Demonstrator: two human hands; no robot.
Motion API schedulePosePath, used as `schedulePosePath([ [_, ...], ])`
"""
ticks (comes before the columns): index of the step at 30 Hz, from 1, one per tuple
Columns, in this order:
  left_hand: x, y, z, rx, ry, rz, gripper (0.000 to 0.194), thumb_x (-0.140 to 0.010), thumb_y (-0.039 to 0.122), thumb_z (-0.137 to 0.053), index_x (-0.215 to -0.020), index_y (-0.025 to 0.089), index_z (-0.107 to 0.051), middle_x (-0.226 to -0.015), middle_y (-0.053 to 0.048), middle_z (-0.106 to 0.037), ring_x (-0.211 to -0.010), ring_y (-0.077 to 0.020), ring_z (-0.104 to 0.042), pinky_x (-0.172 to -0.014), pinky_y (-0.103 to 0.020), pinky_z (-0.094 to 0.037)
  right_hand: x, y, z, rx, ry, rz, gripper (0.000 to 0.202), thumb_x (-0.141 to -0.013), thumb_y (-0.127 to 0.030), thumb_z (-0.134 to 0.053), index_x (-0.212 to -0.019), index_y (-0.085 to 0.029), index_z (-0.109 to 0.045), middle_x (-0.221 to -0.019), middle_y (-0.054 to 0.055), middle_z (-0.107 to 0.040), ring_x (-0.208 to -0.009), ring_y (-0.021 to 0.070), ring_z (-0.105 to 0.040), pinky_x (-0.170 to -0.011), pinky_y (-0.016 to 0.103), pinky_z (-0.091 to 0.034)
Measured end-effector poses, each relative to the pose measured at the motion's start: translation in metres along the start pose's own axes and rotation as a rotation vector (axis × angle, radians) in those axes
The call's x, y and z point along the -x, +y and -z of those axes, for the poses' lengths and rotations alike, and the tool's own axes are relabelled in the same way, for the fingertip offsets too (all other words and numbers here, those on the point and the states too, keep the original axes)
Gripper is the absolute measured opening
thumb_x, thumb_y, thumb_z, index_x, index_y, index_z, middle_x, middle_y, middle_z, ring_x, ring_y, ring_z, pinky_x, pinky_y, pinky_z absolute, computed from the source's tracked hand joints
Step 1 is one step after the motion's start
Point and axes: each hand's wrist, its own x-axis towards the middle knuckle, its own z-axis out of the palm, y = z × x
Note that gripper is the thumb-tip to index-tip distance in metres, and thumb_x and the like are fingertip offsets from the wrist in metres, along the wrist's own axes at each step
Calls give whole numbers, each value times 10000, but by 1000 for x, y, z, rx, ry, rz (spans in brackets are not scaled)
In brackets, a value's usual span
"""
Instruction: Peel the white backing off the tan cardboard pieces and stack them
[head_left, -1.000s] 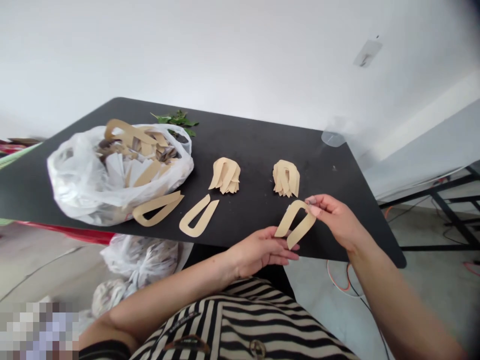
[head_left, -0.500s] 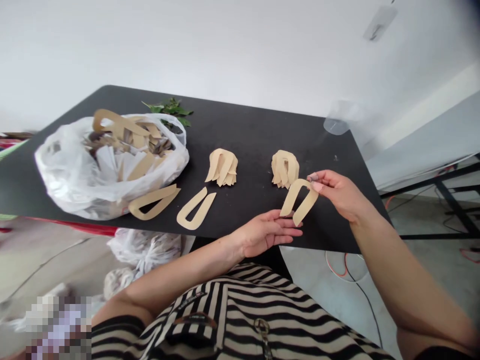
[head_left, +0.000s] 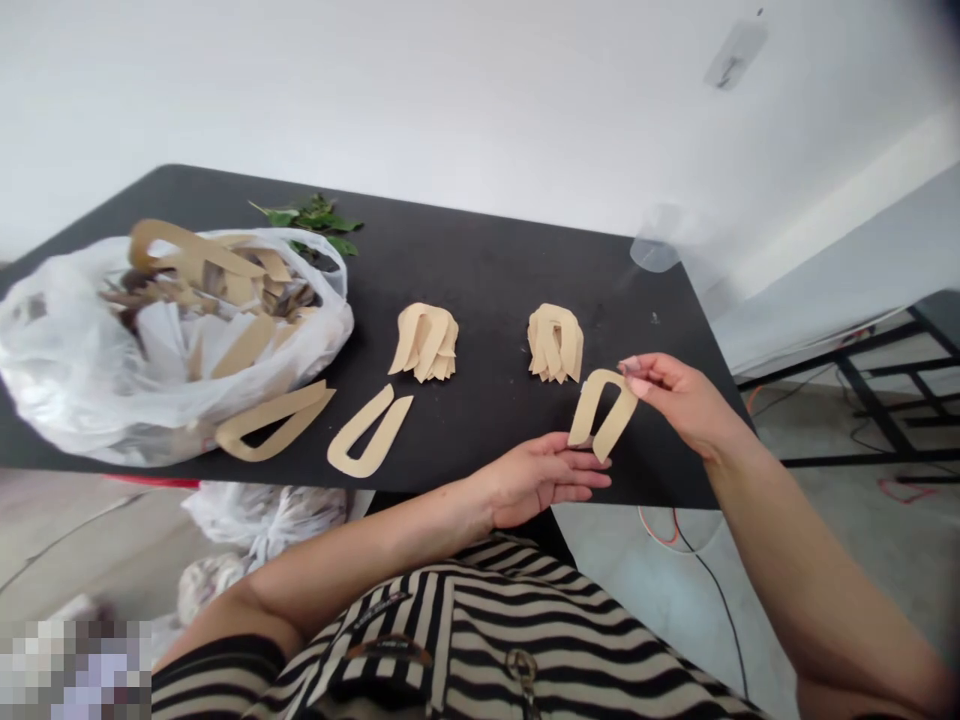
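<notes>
A beige U-shaped paper piece (head_left: 621, 425) is pinched at its curved end by my right hand (head_left: 671, 395), fingertips pressed together. Its two legs point down toward me. Palm up, my left hand (head_left: 536, 475) is under the tips of the legs, fingers stretched out, with one leg end by its index finger. Whether that finger touches the paper I cannot tell. Just beyond my hands is a fanned pile of similar pieces (head_left: 555, 345), and a second fanned pile (head_left: 425, 342) lies to its left. A single U-shaped piece (head_left: 369, 432) rests near the front edge.
A white plastic bag (head_left: 169, 410) full of beige and white paper pieces stands on the left of the black table (head_left: 480, 260). Another U-shaped piece (head_left: 274, 420) lies against it. Green leaves (head_left: 319, 215) are behind the bag, and a clear plastic container (head_left: 655, 250) is at the far right.
The view has shifted slightly, so the table's things appear further left. My right hand still holds the paper piece, now turned a little; my left hand stays beneath its legs.
</notes>
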Motion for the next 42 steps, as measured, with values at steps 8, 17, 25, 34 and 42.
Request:
schedulePosePath([
  [8, 0, 2, -3, 3, 16, -5, 401, -773, 72, -736, -1165, 143, -684, -1315, -191, -691, -1119, -260, -714, -959, -348, -492, -3, -13, -3, -24, -7, 24, 369, -789, -483, -809, -1066, -252, -729, -1053, 57, -753, -1022, 239, -682, -1031, 463, -518],
  [17, -3, 3, 10, 137, -11, 31, 523, -990, 524, -472, -1236, 115, -685, -1206, -203, -734, -1029, -270, -735, -892, -356, -497, -1, -9, -3, -100, -80, 65, 359, -813, -427, -794, -1130, -279, -714, -1107, 49, -744, -1055, 232, -672, -1020, 434, -518],
  [25, 6, 3, 11, 113, 58, -3, 328, -968, 415, -565, -1101, 142, -688, -1071, -149, -757, -924, -220, -738, -848, -322, -510, 1, -9, -14, -169, -115, 107, 233, -810, -341, -785, -1027, -294, -717, -1061, 18, -715, -1052, 213, -640, -1018, 399, -499],
  [34, 18, 23, 1, -350, 250, -369, 236, -900, 259, -636, -1115, 199, -712, -1126, -52, -724, -1052, -173, -622, -916, -282, -436, 8, -24, -31, -165, -191, 61, 212, -877, -355, -710, -1073, -276, -715, -1079, 36, -710, -1044, 218, -637, -980, 396, -505],
  [42, 10, 28, -5, -318, 292, -601, 276, -828, 419, -770, -849, 168, -659, -784, 16, -658, -748, -112, -568, -794, -260, -434, 16, -31, -40, -117, -208, 63, 275, -886, -456, -715, -1098, -280, -720, -1121, 52, -734, -1076, 247, -669, -990, 422, -529],
])
